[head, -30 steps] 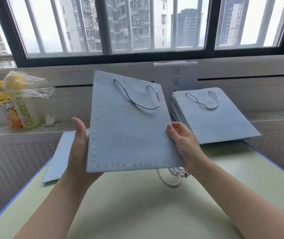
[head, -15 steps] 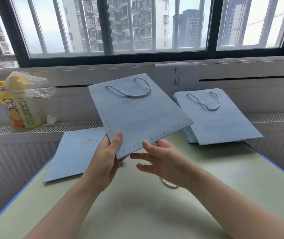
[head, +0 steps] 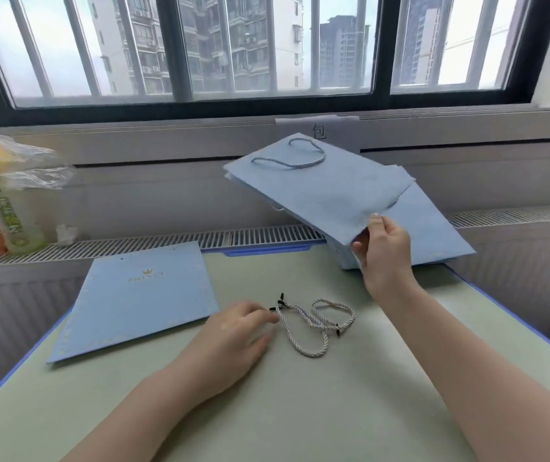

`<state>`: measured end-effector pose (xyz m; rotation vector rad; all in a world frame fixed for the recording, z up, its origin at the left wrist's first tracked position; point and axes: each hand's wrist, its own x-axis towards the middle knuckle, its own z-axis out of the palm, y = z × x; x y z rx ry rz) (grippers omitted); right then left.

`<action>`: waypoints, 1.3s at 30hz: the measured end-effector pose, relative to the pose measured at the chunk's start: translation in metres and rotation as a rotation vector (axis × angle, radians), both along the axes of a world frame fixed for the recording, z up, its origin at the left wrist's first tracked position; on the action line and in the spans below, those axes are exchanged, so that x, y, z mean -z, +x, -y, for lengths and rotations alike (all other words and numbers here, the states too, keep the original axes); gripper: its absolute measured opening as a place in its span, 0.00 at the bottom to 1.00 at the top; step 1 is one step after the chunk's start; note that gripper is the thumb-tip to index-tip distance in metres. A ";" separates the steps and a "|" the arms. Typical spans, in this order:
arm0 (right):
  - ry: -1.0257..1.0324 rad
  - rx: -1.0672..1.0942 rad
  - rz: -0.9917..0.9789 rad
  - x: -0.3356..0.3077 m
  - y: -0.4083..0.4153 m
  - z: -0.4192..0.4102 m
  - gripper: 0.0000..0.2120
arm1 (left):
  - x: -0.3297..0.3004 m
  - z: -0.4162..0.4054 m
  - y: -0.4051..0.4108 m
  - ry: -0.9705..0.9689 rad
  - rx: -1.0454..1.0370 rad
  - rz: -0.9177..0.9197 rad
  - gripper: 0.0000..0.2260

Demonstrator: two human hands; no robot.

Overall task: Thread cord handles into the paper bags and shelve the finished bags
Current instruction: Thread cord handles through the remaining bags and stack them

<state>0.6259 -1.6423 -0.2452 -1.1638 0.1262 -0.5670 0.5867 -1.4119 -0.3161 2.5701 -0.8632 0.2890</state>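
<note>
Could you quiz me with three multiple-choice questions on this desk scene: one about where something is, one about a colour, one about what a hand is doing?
1. Where do the loose cords lie?
A. on the green table
B. on the windowsill
C. inside a bag

2. What colour is the flat bag at the left?
A. red
B. light blue
C. black

3. What is the right hand doing?
A. resting flat on the table
B. pinching the corner of a handled bag
C. holding a bottle

Answers: 1 A, the cords rest on the table by the left hand. 2 B, its face is pale blue with gold print. 3 B, thumb and fingers pinch the finished bag above the stack.
</note>
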 end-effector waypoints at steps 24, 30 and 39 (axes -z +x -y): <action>0.058 0.313 -0.303 0.022 0.024 0.051 0.16 | 0.000 -0.003 0.001 0.030 0.008 -0.031 0.30; -0.136 0.422 -0.259 0.024 0.023 0.038 0.09 | 0.001 -0.003 0.002 0.033 -0.001 -0.024 0.29; -1.041 -0.140 -0.072 0.015 -0.004 -0.013 0.06 | -0.008 -0.002 -0.004 0.117 -0.144 0.066 0.22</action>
